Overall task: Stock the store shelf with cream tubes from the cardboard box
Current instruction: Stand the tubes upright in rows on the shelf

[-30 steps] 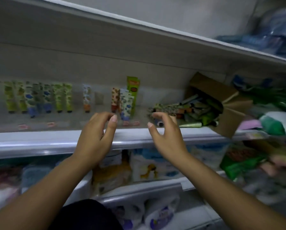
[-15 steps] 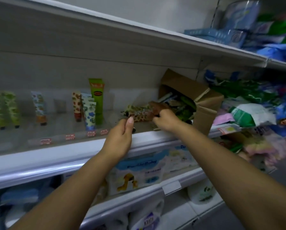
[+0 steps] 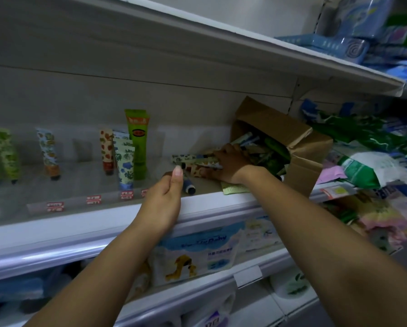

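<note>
right hand (image 3: 228, 165): grips tubes (image 3: 186, 160), box (image 3: 304, 161) mouth | left hand (image 3: 164, 201): shelf lip (image 3: 79, 223)

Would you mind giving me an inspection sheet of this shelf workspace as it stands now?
Surface: shelf, price labels along its front edge.
Job's things: cardboard box on its side at right, loose tubes spilling from its mouth; standing tubes in a row at left.
Clutter: pale green flat piece by the right wrist, unclear what.
Hands: right hand grips loose tubes; left hand beside a dark-capped tube, grip unclear.
Cables: nothing seen.
Surroundings: wipes pack below, bagged goods at right.
</note>
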The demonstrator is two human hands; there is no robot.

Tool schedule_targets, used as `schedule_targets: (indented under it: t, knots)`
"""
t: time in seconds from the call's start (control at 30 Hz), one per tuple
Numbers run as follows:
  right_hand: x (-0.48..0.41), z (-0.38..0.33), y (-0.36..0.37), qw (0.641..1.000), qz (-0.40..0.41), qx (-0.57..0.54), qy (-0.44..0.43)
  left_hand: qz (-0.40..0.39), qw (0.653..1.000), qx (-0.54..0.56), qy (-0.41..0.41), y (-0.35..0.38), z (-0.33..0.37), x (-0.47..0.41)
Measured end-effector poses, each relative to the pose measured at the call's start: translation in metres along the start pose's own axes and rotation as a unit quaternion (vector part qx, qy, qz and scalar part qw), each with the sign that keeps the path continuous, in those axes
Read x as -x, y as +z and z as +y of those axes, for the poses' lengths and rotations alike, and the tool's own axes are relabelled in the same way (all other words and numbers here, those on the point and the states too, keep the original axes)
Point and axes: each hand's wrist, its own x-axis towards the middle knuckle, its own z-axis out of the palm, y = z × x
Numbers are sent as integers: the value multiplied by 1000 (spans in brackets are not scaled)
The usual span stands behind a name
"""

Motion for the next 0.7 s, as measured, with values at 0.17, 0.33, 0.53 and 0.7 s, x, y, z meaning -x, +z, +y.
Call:
schedule_targets:
  t: [0.17, 0.33, 0.53, 0.7]
  knots:
    - [3, 5, -3, 1000, -15, -7, 22, 4, 1000, -14, -2, 1, 2, 1]
    - [7, 9, -2, 999, -32, -31, 17, -9, 999, -45, 7, 4, 6, 1]
    - [13, 9, -9, 994, 6, -109, 22, 5, 997, -72, 11, 12, 4, -2]
    - [18, 4, -9, 987, 33, -150, 37, 8, 997, -79, -6, 12, 6, -4]
